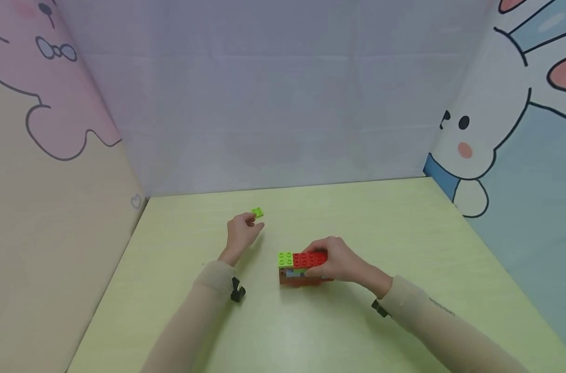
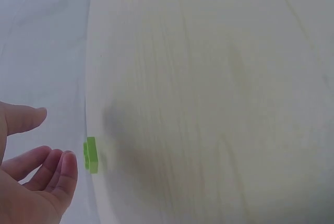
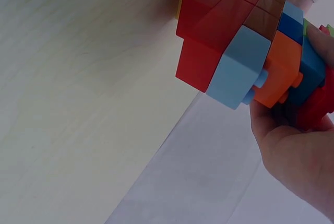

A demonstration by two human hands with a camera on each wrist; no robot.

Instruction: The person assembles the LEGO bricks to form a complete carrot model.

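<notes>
My right hand (image 1: 340,260) grips a toy-brick build (image 1: 285,259) by its right part, fingers over the far side and thumb on the near side. The build's top is lime green on the left and red beside it. Red, brown, light blue, orange and blue bricks (image 3: 277,69) show in the right wrist view, where the palm hides part of the build. Farther back on the left, my left hand (image 1: 242,231) holds nothing, its thumb and bent fingers apart. Just beyond its fingertips lies a small lime-green brick (image 1: 258,212) with studs, also in the left wrist view.
The pale yellow-green table (image 1: 371,217) ends at a plain whitish back wall (image 1: 273,103). Side panels with cartoon drawings, among them a white rabbit (image 1: 479,129), flank it. Dark clips (image 1: 238,290) sit at both sleeve cuffs.
</notes>
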